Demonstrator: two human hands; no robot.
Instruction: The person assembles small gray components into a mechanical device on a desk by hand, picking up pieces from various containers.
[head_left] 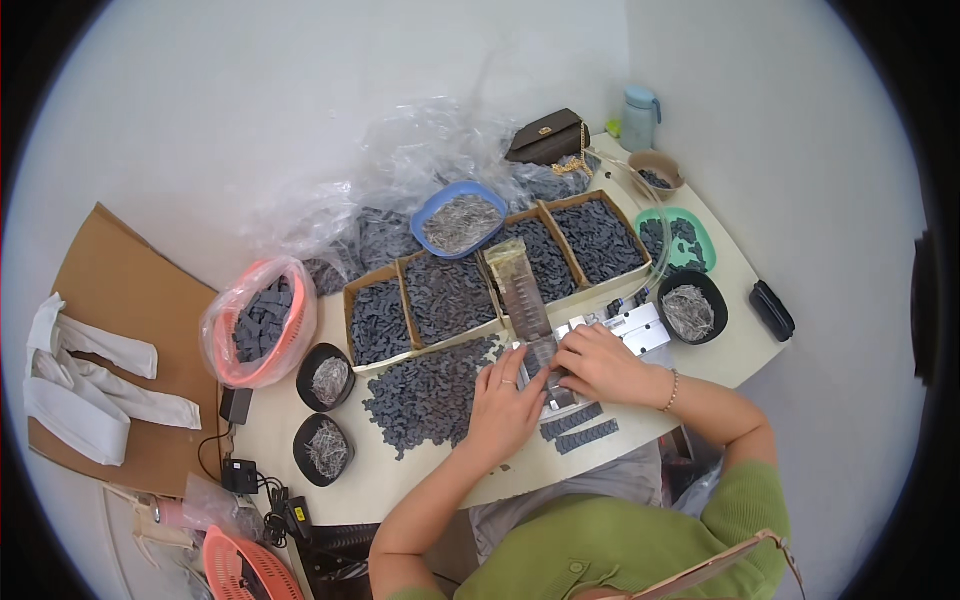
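Observation:
Both hands meet over a silver metal fixture (640,330) at the table's front edge. My left hand (503,408), with a ring on it, has its fingers spread and stretched toward the fixture's left side. My right hand (602,370) is closed, its fingertips bent down onto the fixture; what they hold, if anything, is hidden. The fingertips of both hands almost touch. A clear upright plastic holder (520,290) rises behind them. Short dark grey strips of joined pieces (587,437) lie just in front. Left of my left hand spreads a pile of small dark grey plastic parts (420,395).
A divided cardboard tray (402,300) of dark parts stands behind. Around it are a blue basket (428,240) of metal pins, black bowls (308,372), (712,300) of pins, a green tray (705,235) and a pink basket (298,345). A black case (771,311) lies right.

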